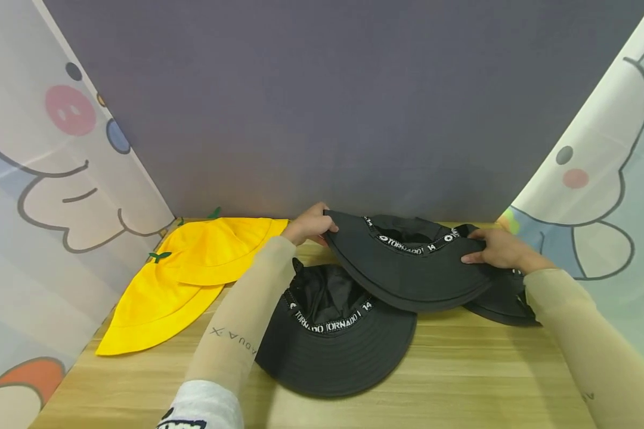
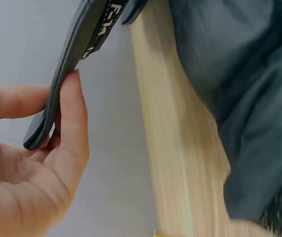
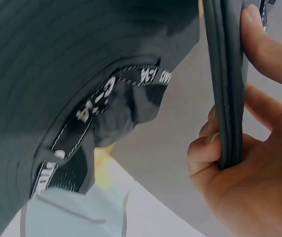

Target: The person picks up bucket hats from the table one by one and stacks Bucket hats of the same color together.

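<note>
Hands, two. Left hand: thumb and fingers pinching the held hat by its brim, at the hat's 10 o'clock. Right hand: pinching the same brim at 3 o'clock.

Held hat: black, lettered band inside, raised above the desk, between the hands. Its brim edge shows layered; one folded hat or two nested, cannot tell.

Step in hand, as judged: handling the black hat by its brim, two-handed. Next move seems to call for an even grip, the brim kept clear of its neighbours.

Count, taken from the held hat:
- Front hat, black: one, at 7 o'clock, inside facing up.
- Right hat, black: one visible, at 4 o'clock, partly covered.
- Yellow hats: two plain to see, overlapping, at 9 o'clock.
- Sprouts, green: three; a third yellow hat possibly hidden.
- Board, grey: one, at 12 o'clock.
</note>
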The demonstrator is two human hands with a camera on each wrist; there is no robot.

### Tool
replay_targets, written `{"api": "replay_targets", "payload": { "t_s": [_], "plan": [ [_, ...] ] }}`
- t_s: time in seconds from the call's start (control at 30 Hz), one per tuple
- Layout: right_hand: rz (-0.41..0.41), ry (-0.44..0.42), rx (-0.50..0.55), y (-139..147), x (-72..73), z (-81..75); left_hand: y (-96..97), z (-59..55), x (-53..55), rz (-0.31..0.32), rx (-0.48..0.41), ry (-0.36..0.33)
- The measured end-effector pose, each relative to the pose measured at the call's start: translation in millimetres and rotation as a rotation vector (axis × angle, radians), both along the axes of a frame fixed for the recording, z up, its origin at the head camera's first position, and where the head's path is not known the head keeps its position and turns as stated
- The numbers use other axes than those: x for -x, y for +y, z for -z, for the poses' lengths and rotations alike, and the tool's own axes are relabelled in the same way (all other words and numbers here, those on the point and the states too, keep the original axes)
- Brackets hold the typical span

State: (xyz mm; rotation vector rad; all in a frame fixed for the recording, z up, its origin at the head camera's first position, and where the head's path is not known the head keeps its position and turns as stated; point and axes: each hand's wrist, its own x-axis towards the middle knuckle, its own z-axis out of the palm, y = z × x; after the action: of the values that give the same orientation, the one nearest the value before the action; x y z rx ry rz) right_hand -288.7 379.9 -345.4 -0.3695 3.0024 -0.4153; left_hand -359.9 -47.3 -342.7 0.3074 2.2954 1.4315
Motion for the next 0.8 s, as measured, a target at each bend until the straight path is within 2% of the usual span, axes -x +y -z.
{"api": "replay_targets", "payload": {
  "t_s": [0.17,0.37,0.53,0.67,0.8],
  "plan": [
    [-0.023,0.003,0.012,-14.9,1.3,1.8,-17.6,-4.0,-7.8,0.039,0.086,0.023],
    [-0.043,-0.061,0.068,-37.1,-4.3,-0.8,-44.0,-14.4,-16.7,0.078,0.205,0.053],
    [-0.080,-0.052,0.086,-56.9,-9.2,-4.0,-71.5,-22.2,-27.6,0.093,0.221,0.051],
    [-0.111,-0.061,0.100,-72.7,-14.8,-4.9,-91.6,-23.7,-40.8,0.116,0.194,0.050],
    [-0.142,-0.065,0.111,-86.9,-21.8,-5.6,-110.1,-23.2,-53.2,0.147,0.190,0.077]
  ]
}}
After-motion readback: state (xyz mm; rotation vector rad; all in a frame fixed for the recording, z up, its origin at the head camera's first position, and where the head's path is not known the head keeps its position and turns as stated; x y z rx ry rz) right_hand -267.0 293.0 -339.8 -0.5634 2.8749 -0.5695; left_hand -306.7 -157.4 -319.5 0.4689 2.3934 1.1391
